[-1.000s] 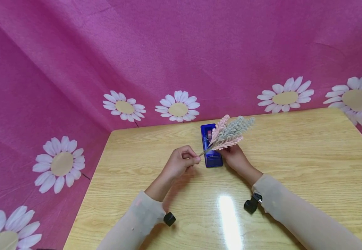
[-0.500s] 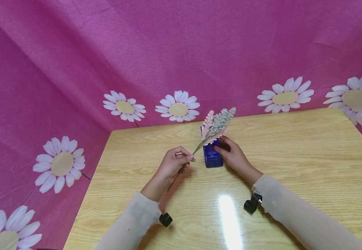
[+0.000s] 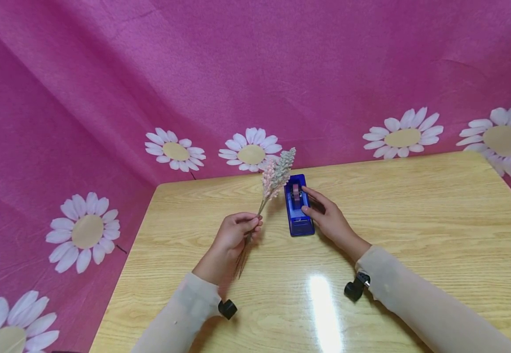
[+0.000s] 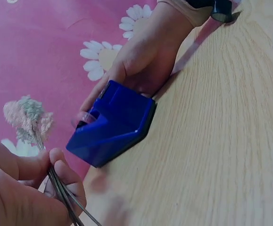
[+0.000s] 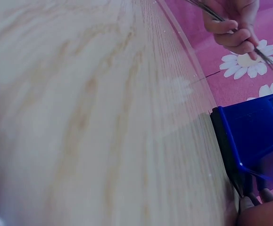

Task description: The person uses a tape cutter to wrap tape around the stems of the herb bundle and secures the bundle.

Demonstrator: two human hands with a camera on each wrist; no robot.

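Note:
In the head view my left hand [image 3: 235, 234] pinches the thin stems of an artificial flower bunch [image 3: 276, 172] between thumb and fingers. Its fluffy heads are pink and grey-green and point up and away; the stem ends hang below the hand. A blue tape dispenser [image 3: 301, 226] stands on the table just right of the flowers, a roll of tape [image 3: 297, 195] in its far half. My right hand [image 3: 332, 220] holds the dispenser by its right side, index finger and thumb over the upper edge. In the right wrist view, other fingertips [image 5: 267, 194] show low against the dispenser's side.
A wooden table [image 3: 414, 211] lies under both hands, with a bright light reflection [image 3: 324, 309] near the front. Behind it and to the left hangs a magenta cloth [image 3: 255, 73] printed with white daisies. Small black cameras [image 3: 227, 309] sit at both wrists.
My left hand has drawn the flower bunch left and toward me, off the dispenser, and the stems now stand steeper. The right thumb has come out over the dispenser's edge; that hand otherwise stays.

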